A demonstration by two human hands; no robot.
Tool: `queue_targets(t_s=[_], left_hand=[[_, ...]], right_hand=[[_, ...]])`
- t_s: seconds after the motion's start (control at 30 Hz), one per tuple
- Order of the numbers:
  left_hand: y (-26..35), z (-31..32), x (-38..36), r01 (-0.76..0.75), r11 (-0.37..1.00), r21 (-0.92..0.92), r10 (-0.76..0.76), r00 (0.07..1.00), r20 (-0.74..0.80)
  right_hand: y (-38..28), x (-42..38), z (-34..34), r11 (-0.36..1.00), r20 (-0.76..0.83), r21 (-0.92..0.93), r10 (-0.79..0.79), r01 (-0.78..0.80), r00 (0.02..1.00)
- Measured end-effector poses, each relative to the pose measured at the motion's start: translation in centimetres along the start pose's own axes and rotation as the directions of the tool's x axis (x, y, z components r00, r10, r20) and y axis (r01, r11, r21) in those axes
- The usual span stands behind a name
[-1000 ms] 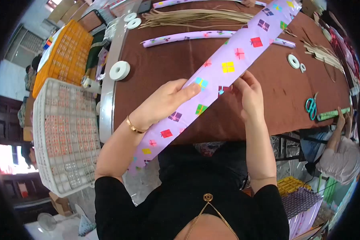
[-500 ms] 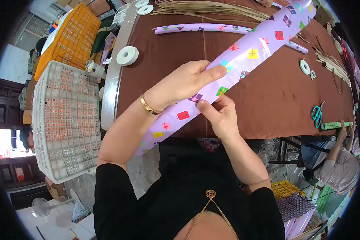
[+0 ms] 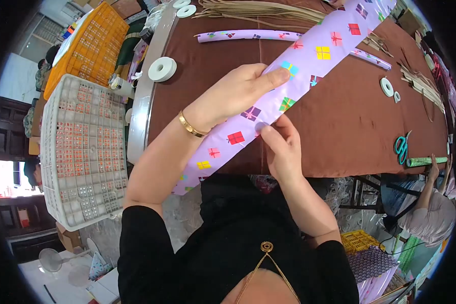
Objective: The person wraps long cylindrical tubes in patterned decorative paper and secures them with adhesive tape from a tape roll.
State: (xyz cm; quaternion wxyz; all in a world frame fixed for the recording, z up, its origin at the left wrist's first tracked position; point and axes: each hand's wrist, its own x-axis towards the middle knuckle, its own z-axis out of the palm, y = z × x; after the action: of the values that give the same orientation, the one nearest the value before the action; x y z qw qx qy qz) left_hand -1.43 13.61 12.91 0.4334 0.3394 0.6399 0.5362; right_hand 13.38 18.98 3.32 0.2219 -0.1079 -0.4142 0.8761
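A lilac sheet of gift wrapping paper [image 3: 323, 68], printed with small colored presents, is rolled into a long, loose tube. It runs diagonally from near my left forearm to the upper right. My left hand [image 3: 238, 93] grips the tube near its middle, thumb on top; the fingers behind it are hidden. Lower down, my right hand [image 3: 283, 152] pinches the paper's lower edge between thumb and fingers. Behind the tube, a thinner lilac roll [image 3: 248, 35] lies on the brown-covered table [image 3: 349, 137].
Tan strips [image 3: 258, 11] lie at the back. White tape rolls [image 3: 162, 69] sit at left, with smaller rolls [image 3: 386, 86] at right. Teal scissors [image 3: 401, 148] lie near a green roll [image 3: 425, 160] touched by a co-worker's hand [image 3: 433, 169]. A white crate [image 3: 88, 152] stands left.
The printed presents on the tube have shifted slightly to the right. My right hand has turned a little while keeping its pinch on the edge; my left hand has barely moved.
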Motion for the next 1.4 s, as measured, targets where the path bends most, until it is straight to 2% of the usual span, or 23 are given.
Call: queue_targets(t_s=[0.07, 0.13, 0.27, 0.33, 0.43, 0.7, 0.8, 1.1, 1.2, 1.27, 1.33, 1.4], left_hand=[[0.0, 0.2, 0.1, -0.001, 1.000, -0.020, 0.002, 1.000, 0.021], [0.5, 0.5, 0.0, -0.065, 0.995, 0.077, 0.061, 0.997, 0.041], [0.4, 0.0, -0.1, -0.109, 0.993, 0.053, 0.101, 0.986, 0.131], [0.0, 0.1, -0.1, -0.069, 0.995, 0.070, 0.066, 0.997, 0.032], [0.0, 0.1, -0.2, -0.052, 0.998, 0.021, 0.051, 0.998, 0.022], [-0.9, -0.3, 0.1, -0.045, 0.999, -0.006, 0.045, 0.998, 0.051], [-0.6, -0.1, 0.1, -0.058, 0.998, -0.028, 0.059, 0.997, 0.057], [-0.9, 0.0, 0.3, -0.048, 0.999, -0.022, 0.050, 0.995, 0.089], [-1.2, -0.2, 0.3, -0.040, 0.998, 0.055, 0.035, 0.996, 0.084], [-1.5, -0.5, 0.4, -0.030, 0.994, 0.104, 0.023, 0.998, 0.067], [-2.0, -0.8, 0.6, -0.037, 0.988, 0.147, 0.032, 0.999, 0.031], [-1.8, -0.9, 0.6, -0.036, 0.994, 0.102, 0.034, 0.999, 0.027]], right_hand=[[-0.4, 0.4, 0.9, 0.998, -0.042, 0.062, 0.022, -0.019, 0.999], [-0.1, 0.4, 0.8, 0.997, -0.026, 0.083, 0.010, -0.008, 1.000], [0.3, -0.1, 1.1, 0.993, -0.021, 0.111, -0.038, 0.041, 0.999], [0.3, -0.3, 1.1, 0.993, -0.039, 0.118, -0.024, 0.029, 0.999], [0.6, -0.4, 1.2, 0.991, -0.066, 0.135, 0.001, 0.008, 0.998], [0.6, -0.5, 1.2, 0.986, -0.050, 0.163, 0.054, -0.046, 0.997], [0.5, -0.5, 1.7, 0.985, -0.107, 0.169, 0.040, -0.021, 0.993], [1.0, -0.9, 0.6, 0.986, -0.049, 0.162, 0.056, -0.047, 0.997], [2.2, -1.5, -0.1, 0.971, -0.042, 0.230, 0.072, -0.060, 0.997], [2.3, -2.0, -0.2, 0.928, -0.048, 0.350, 0.153, -0.126, 0.987], [2.0, -2.1, -0.5, 0.906, -0.021, 0.387, 0.195, -0.172, 0.981], [2.0, -2.3, -1.0, 0.882, 0.007, 0.420, 0.231, -0.213, 0.973]])
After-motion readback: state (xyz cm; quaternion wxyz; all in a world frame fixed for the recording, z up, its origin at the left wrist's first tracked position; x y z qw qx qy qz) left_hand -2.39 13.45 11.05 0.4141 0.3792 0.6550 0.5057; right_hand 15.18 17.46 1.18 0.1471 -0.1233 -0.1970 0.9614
